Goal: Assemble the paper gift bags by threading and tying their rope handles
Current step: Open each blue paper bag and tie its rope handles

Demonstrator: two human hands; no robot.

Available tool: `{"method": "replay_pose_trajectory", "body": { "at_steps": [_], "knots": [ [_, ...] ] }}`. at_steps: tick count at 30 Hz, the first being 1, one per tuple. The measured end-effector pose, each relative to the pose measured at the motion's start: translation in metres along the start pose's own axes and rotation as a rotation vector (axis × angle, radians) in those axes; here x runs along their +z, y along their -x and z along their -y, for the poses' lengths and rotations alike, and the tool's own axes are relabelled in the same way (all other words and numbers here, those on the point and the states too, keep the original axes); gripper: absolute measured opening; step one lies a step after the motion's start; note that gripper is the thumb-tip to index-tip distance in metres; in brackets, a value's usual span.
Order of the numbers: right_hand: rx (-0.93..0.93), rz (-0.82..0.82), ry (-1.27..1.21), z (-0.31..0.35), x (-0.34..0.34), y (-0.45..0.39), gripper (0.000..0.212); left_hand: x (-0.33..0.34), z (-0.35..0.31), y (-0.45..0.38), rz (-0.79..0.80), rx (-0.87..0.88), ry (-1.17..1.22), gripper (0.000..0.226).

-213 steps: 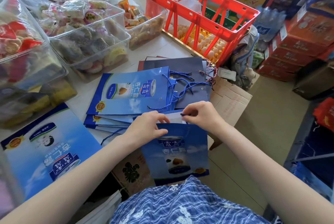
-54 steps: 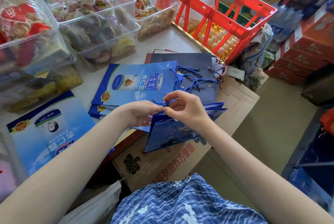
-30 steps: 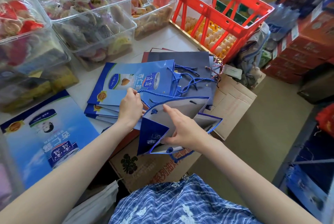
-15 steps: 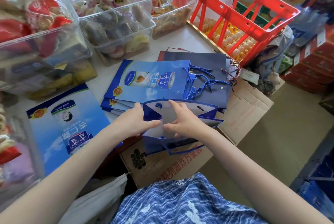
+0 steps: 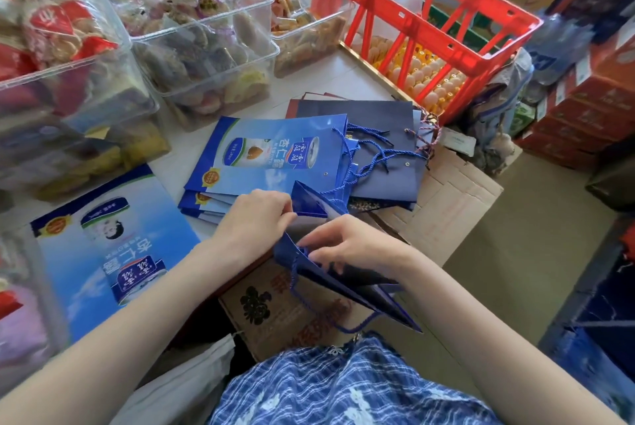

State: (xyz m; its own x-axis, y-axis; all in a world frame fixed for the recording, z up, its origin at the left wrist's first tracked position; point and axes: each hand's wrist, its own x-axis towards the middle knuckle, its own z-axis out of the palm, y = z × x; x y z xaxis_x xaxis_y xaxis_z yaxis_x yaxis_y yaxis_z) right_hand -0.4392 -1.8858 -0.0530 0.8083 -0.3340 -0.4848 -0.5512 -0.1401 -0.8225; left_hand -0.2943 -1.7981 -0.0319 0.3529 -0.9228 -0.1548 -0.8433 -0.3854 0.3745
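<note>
Head view, the only one. The blue paper gift bag (image 5: 347, 282) is held in mid-air just off the near edge of the table (image 5: 338, 76), above a brown cardboard carton (image 5: 271, 308), at about six o'clock from the stack of finished bags (image 5: 275, 160). It is partly folded, with its long axis running from ten o'clock, at the left hand (image 5: 256, 218), down to four o'clock, where a corner points at the floor.

The left hand's fingers are curled and pinch the bag's upper rim at its ten o'clock end. The right hand (image 5: 347, 244) lies on the bag's open mouth with its fingertips (image 5: 318, 254) drawn together at the rim; they seem to pinch the rope end or a knot there, though the exact contact is too small to tell. The blue rope handle (image 5: 311, 308) hangs in a loop from that spot and trails towards six o'clock, under the bag.

The relation that matters: the rope's fixing point sits right at the right fingertips, at nine o'clock from the right palm (the left hand is only steadying the rim, just beside). In my judgement the right hand is the nearer one for tying or pulling the knot tight, drawing along the bag's rim while the left holds the paper against the pull.
</note>
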Motion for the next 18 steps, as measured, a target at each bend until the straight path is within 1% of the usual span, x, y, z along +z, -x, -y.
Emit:
{"method": "replay_pose_trajectory", "body": {
  "at_steps": [4,8,11,13,16,18],
  "knots": [
    [-0.063,-0.185,-0.004,-0.012,0.006,0.003,0.014,0.001,-0.004,-0.003,-0.017,0.074,-0.055,0.022],
    [-0.062,-0.273,-0.059,-0.017,0.008,0.007,0.010,0.005,-0.003,-0.005,-0.011,0.093,-0.072,0.024],
    [-0.085,-0.335,0.080,-0.014,0.004,0.005,0.007,0.006,0.002,-0.006,-0.011,0.059,-0.081,0.023],
    [-0.105,-0.397,0.184,-0.011,-0.008,0.005,0.006,0.007,0.007,-0.003,0.000,0.043,-0.084,0.023],
    [-0.101,-0.475,0.124,-0.007,-0.041,0.015,0.011,0.010,0.013,0.005,-0.006,0.033,-0.081,0.022],
    [-0.067,-0.438,0.192,-0.007,-0.059,0.026,0.010,0.012,0.015,0.011,0.008,0.010,-0.104,0.022]
  ]
}}
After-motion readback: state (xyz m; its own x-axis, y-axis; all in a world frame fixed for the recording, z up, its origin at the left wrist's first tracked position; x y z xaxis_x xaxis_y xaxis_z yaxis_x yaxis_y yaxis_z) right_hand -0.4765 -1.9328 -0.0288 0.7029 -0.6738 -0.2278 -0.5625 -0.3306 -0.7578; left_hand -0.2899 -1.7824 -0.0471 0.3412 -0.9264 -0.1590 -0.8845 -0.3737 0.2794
